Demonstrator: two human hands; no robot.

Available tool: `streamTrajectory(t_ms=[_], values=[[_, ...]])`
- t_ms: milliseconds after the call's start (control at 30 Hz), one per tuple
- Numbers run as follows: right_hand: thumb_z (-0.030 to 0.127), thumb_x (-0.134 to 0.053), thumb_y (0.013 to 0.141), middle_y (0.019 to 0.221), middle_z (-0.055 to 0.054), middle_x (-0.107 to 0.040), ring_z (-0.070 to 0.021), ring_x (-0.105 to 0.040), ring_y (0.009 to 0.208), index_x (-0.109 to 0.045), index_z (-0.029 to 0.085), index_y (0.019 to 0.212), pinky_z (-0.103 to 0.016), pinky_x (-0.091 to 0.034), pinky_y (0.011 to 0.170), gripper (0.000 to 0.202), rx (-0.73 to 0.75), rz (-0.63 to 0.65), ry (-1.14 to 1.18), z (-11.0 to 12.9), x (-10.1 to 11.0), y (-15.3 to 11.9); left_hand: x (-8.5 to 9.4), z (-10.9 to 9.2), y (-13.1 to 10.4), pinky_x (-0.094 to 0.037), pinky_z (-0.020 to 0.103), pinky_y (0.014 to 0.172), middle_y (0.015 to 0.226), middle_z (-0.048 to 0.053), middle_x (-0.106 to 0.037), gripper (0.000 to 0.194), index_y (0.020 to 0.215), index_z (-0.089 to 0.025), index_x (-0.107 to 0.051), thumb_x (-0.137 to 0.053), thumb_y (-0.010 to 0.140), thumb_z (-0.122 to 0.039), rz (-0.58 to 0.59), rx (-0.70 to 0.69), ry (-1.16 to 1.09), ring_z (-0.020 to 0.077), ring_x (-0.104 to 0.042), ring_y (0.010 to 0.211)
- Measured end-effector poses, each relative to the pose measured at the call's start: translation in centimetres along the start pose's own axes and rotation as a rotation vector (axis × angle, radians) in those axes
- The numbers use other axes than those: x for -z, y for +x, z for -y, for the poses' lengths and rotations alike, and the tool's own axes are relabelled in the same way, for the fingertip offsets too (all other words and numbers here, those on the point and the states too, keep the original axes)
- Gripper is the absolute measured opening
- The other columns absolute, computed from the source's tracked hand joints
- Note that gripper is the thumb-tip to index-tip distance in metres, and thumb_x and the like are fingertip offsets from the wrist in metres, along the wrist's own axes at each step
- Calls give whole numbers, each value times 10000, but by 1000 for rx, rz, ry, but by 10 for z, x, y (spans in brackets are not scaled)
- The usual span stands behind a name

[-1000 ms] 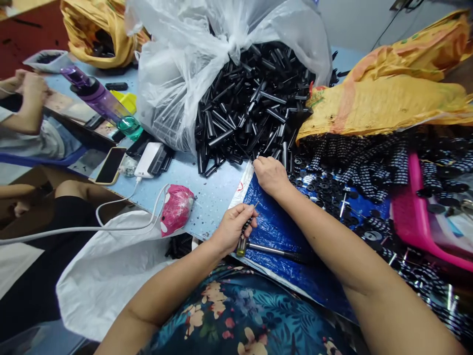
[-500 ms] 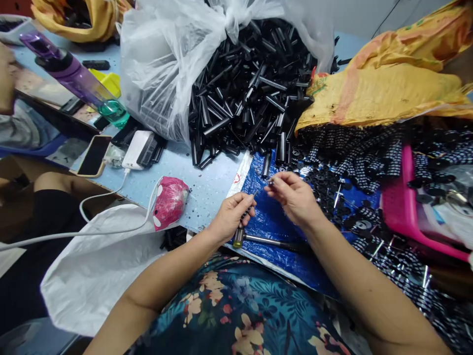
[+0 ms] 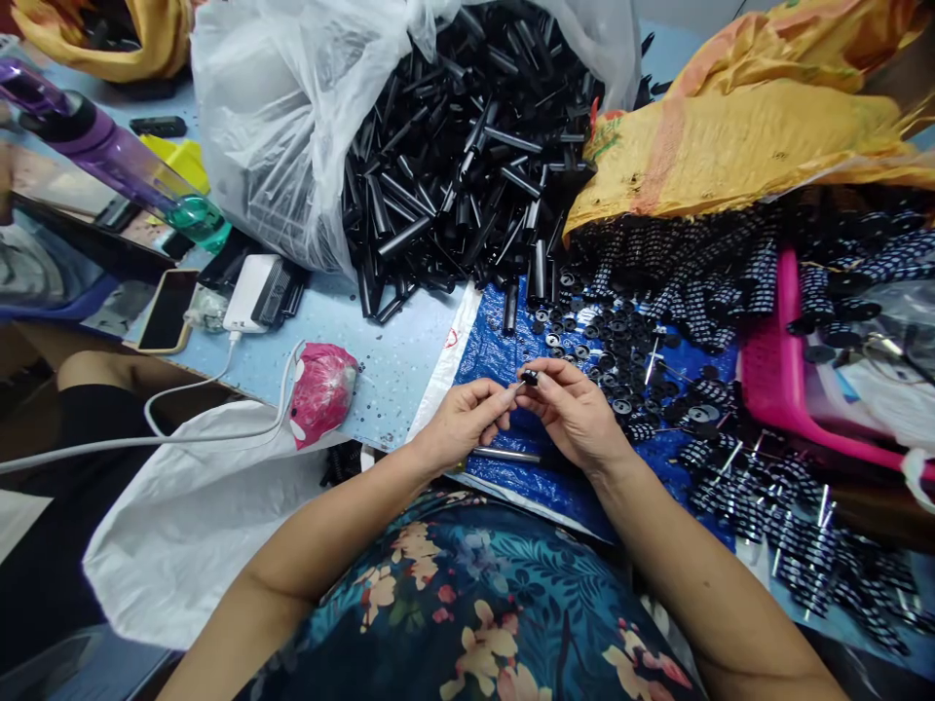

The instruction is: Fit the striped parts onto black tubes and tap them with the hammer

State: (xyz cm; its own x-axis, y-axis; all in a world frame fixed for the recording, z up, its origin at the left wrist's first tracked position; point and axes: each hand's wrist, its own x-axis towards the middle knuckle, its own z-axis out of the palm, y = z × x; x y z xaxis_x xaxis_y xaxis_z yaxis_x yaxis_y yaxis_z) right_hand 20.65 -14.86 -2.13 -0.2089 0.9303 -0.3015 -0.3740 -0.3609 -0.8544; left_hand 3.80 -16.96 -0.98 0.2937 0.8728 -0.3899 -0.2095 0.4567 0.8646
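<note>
My left hand (image 3: 467,421) is closed in a pinch on a thin metal rod (image 3: 519,386), most of which its fingers hide. The rod's tip meets a small black piece with white marks (image 3: 531,377), pinched between the fingertips of my right hand (image 3: 577,414). Whether the rod passes into the piece I cannot tell. Both hands are over a blue plastic sheet (image 3: 482,341). Just below them lies a tool with a metal shaft (image 3: 507,455), its handle mostly hidden. Loose black discs (image 3: 584,336) are scattered beyond my right hand.
A clear plastic bag (image 3: 270,127) spills black tubes (image 3: 453,195) at the back. To the right are a yellow sack (image 3: 701,146), a pink basket (image 3: 793,360) and stacks of black-and-white pieces (image 3: 818,545). A pink bundle (image 3: 321,389), cable, phone (image 3: 168,310) and bottle (image 3: 124,161) stand left.
My hands have come together, bringing the rod's tip to the black piece, which was apart from it before. The view has shifted slightly, so the tabletop things appear further left.
</note>
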Motion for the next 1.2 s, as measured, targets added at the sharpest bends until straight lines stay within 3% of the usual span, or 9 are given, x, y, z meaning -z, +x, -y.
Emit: streamTrajectory(t_ms=[267, 400, 467, 567, 700, 800, 933, 1100, 1200], values=[[422, -829, 768, 887, 1, -704, -142, -679, 808, -725, 256, 972, -299, -616, 770, 283, 40, 33, -115, -6, 7, -1, -3, 0, 0, -280, 175, 428, 645, -31, -574, 426, 800, -154, -564, -676, 835, -563, 0, 16, 31, 30, -424, 441], [421, -785, 811, 947, -14, -719, -173, -680, 844, -698, 265, 1074, -350, -593, 806, 318, 192, 143, -372, -4, 12, 4, -2, 5, 3, -282, 172, 419, 650, -67, -586, 483, 1063, -207, -523, -697, 817, -585, -98, -34, -86, 42, -429, 418], [418, -725, 866, 1020, -35, -720, -205, -677, 910, -665, 268, 1167, -380, -569, 841, 342, 337, 132, -631, 3, 18, 18, 0, 5, 5, -293, 176, 425, 666, -65, -596, 529, 1180, -219, -526, -701, 824, -569, -128, -72, -109, 47, -443, 427], [330, -590, 957, 1145, -101, -698, -262, -631, 1029, -677, 220, 1124, -427, -493, 943, 218, 573, -24, -1239, 17, 27, 52, 3, 1, 9, -284, 180, 429, 661, -37, -595, 432, 1045, -163, -636, -699, 838, -536, -149, -63, -127, 38, -447, 438], [205, -466, 987, 1055, -148, -694, -283, -591, 960, -702, 160, 1032, -423, -469, 890, 245, 542, 59, -1796, 23, 35, 89, 4, -3, 11, -266, 177, 427, 655, -25, -594, 403, 928, -140, -656, -683, 848, -534, -126, 8, -179, 36, -453, 434], [231, -500, 980, 1050, -148, -676, -287, -576, 973, -704, 165, 1050, -426, -471, 906, 226, 588, 70, -1746, 19, 39, 90, 5, -4, 11, -282, 174, 438, 655, -24, -597, 399, 926, -134, -660, -699, 837, -521, -118, 3, -166, 34, -453, 436], [290, -536, 976, 1059, -120, -680, -274, -610, 988, -694, 205, 1068, -413, -495, 917, 202, 682, 68, -1490, 22, 55, 66, 8, -7, 11, -275, 174, 431, 647, -28, -592, 402, 929, -138, -653, -703, 826, -524, -148, 30, -165, 37, -449, 430], [309, -537, 959, 1026, -89, -696, -223, -653, 848, -675, 208, 1132, -388, -543, 813, 243, 724, -280, -1379, 45, 94, 48, 7, -8, 12, -251, 175, 418, 653, -26, -597, 414, 919, -140, -648, -709, 813, -535, -120, 40, -138, 38, -443, 427], [286, -557, 926, 948, -74, -705, -207, -643, 782, -696, 197, 1055, -367, -543, 793, 210, 723, -283, -1426, 55, 107, 68, 0, -6, 13, -267, 174, 423, 654, -28, -597, 409, 915, -142, -642, -700, 820, -535, -92, 56, -128, 39, -446, 433]])
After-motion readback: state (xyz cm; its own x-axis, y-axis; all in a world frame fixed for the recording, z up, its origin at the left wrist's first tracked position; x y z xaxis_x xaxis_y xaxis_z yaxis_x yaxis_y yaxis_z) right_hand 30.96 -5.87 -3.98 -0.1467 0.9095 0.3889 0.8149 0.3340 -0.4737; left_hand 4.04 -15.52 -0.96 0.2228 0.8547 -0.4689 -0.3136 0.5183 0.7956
